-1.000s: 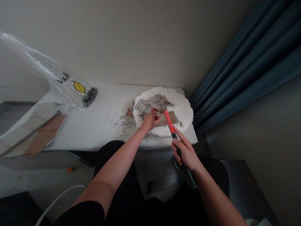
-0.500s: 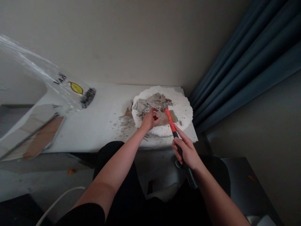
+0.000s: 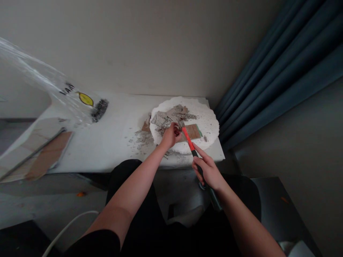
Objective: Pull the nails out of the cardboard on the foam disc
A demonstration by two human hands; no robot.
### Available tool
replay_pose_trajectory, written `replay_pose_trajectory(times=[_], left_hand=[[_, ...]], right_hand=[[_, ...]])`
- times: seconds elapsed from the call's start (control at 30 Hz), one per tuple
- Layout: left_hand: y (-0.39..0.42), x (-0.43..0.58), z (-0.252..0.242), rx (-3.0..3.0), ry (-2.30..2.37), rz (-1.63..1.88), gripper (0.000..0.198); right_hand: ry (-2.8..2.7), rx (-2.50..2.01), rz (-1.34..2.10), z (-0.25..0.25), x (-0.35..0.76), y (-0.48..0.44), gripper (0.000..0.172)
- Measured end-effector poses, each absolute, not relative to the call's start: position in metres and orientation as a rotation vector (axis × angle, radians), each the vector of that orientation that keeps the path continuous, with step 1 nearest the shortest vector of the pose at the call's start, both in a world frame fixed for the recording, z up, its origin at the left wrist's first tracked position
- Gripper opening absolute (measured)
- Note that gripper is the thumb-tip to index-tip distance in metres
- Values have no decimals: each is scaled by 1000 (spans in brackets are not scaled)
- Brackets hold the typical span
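My right hand [image 3: 206, 166] is wrapped round the black grip of what looks like a hammer [image 3: 188, 137] with an orange-red shaft. Its far end meets grey rubble beside my left hand, and the head is hard to make out. My left hand [image 3: 170, 136] has its fingers curled in at the edge of the grey crumbly chunks [image 3: 163, 119]; what they pinch, if anything, is hidden. Under both lies a white round slab [image 3: 209, 116] with a ragged edge. A flat brown piece [image 3: 193, 131] with a green edge rests on it, partly under the debris.
A white-covered table [image 3: 112, 142] carries the slab, with crumbs scattered left of it. Further left are a clear plastic bag [image 3: 85, 100] with a yellow logo, a brown board [image 3: 49, 153] and a thin dark rod [image 3: 34, 153]. Blue curtains [image 3: 281, 71] hang at the right.
The hammer's far end and my right hand have shifted left, closer to my left hand. More of the flat brown piece now shows. My left hand has hardly moved.
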State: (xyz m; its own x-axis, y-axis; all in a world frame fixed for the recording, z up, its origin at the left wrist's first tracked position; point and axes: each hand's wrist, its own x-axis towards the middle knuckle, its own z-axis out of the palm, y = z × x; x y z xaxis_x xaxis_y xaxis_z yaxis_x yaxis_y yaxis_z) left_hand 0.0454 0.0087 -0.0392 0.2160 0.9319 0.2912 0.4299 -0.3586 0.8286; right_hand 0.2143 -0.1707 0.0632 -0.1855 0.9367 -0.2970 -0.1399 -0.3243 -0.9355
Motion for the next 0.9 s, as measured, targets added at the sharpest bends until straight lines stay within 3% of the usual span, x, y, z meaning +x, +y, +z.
replay_pose_trajectory(times=[0.23,0.4,0.7,0.9], left_hand=[[12,40,-39,1823,1209,1114,51],[16,29,-29,1740,1300,1300,48],[21,-10,-18,1705,1687,1309,10],[16,-51,-19,1649,1844,1202,10]], right_hand=[[-1029,-1263,1648,58,214,-171,71],[-1031,-1262,1621,55,212,-170,69],[-1010,-1287,1620,50,208,-172,70],[-996,-1282,1611,48,209,-172,70]])
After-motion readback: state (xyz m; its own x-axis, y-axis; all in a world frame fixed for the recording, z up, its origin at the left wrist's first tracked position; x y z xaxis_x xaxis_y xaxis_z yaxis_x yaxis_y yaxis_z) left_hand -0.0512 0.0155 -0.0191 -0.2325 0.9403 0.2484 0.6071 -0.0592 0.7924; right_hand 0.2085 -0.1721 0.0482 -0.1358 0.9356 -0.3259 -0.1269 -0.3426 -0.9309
